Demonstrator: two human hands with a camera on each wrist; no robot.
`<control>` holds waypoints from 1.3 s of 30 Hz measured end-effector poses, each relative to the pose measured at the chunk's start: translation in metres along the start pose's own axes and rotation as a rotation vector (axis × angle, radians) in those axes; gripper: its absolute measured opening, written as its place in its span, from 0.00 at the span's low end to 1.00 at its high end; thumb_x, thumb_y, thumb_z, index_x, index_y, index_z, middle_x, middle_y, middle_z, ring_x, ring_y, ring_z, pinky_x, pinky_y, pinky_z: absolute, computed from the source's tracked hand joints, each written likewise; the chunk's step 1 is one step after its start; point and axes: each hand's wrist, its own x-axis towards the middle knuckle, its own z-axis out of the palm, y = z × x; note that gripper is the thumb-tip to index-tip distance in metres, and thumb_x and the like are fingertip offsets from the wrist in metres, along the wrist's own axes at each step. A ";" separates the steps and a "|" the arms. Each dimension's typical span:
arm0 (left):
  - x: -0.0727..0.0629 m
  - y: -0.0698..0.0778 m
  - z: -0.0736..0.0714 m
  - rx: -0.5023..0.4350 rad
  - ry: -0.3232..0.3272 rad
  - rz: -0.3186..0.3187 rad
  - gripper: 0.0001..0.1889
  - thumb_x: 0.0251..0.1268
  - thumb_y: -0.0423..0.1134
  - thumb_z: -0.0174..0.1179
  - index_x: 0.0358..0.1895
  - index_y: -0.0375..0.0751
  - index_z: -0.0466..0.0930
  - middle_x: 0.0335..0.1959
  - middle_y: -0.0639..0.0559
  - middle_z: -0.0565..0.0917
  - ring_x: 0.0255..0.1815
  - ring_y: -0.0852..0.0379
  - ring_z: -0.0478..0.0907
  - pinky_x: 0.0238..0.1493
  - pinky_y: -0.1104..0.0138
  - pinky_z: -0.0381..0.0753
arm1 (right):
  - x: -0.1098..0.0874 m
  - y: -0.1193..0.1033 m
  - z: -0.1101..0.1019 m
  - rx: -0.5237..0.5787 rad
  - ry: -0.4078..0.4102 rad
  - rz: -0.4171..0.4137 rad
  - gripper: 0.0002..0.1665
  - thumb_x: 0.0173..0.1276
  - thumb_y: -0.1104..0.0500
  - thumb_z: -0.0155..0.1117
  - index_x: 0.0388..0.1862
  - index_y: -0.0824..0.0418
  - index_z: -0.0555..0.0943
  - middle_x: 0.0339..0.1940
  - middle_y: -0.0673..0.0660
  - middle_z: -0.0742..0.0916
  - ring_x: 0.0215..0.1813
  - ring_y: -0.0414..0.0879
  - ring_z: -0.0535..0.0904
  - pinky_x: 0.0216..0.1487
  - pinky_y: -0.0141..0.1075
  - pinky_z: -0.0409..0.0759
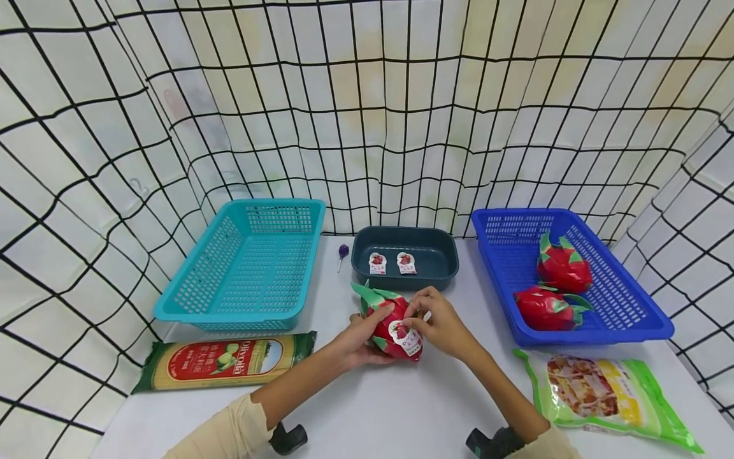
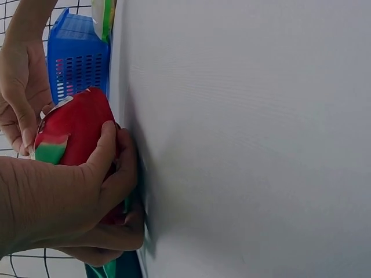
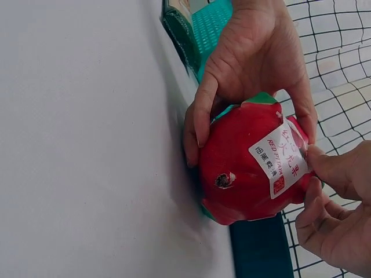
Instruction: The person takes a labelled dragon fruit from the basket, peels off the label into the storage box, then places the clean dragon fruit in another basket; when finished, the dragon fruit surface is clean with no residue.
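Note:
A red dragon fruit (image 1: 383, 327) with green scales lies in the left hand (image 1: 354, 342), whose fingers and thumb curl round it just over the table. On the fruit is a white sticker (image 3: 280, 157) reading RED PITAYA, lying along the skin. The right hand (image 1: 443, 322) pinches the edge of this sticker between thumb and forefinger, close against the fruit. In the left wrist view the fruit (image 2: 81, 124) is partly covered by the left fingers. Two similar stickers, a left one (image 1: 377, 263) and a right one (image 1: 406, 262), sit in a dark tray (image 1: 405, 237) beyond the hands.
A turquoise basket (image 1: 229, 312) stands at left, with a pasta pack (image 1: 229, 362) before it. At right, a blue basket (image 1: 499, 255) contains two dragon fruits, and a green food bag (image 1: 608, 392) lies in front. A purple lollipop (image 1: 343, 250) is beside the tray. Black netting surrounds the table.

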 end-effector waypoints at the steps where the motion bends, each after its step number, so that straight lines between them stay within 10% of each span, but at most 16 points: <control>1: 0.000 0.000 0.000 0.012 0.006 -0.005 0.52 0.55 0.61 0.68 0.70 0.42 0.41 0.66 0.35 0.63 0.69 0.34 0.62 0.55 0.48 0.81 | -0.001 0.000 0.000 0.006 -0.007 -0.005 0.05 0.61 0.64 0.70 0.29 0.59 0.81 0.44 0.58 0.77 0.40 0.44 0.76 0.37 0.28 0.79; 9: 0.001 -0.001 -0.002 0.065 0.025 0.014 0.53 0.55 0.63 0.66 0.70 0.40 0.41 0.65 0.34 0.64 0.66 0.32 0.68 0.53 0.49 0.82 | -0.006 0.004 0.001 0.050 -0.042 -0.011 0.03 0.66 0.62 0.67 0.35 0.59 0.80 0.51 0.60 0.75 0.45 0.46 0.75 0.36 0.30 0.78; 15: 0.001 -0.004 -0.003 0.098 0.028 0.029 0.54 0.55 0.65 0.65 0.71 0.40 0.40 0.65 0.34 0.65 0.64 0.33 0.70 0.52 0.49 0.83 | -0.011 0.010 0.007 -0.075 0.033 -0.110 0.21 0.62 0.58 0.71 0.55 0.55 0.84 0.62 0.57 0.75 0.41 0.40 0.75 0.38 0.27 0.82; 27: 0.006 -0.007 -0.005 0.098 -0.001 0.065 0.54 0.55 0.66 0.64 0.70 0.39 0.41 0.64 0.34 0.65 0.63 0.35 0.71 0.52 0.48 0.83 | -0.015 0.012 0.014 -0.107 0.139 -0.220 0.07 0.63 0.64 0.68 0.31 0.56 0.78 0.55 0.57 0.74 0.47 0.42 0.76 0.47 0.31 0.84; 39: 0.007 0.000 -0.009 0.074 -0.017 0.043 0.49 0.55 0.63 0.66 0.68 0.39 0.48 0.66 0.36 0.64 0.67 0.35 0.64 0.54 0.48 0.82 | -0.020 0.026 -0.003 0.513 -0.187 0.059 0.10 0.74 0.59 0.56 0.39 0.68 0.74 0.59 0.64 0.70 0.67 0.56 0.62 0.58 0.30 0.78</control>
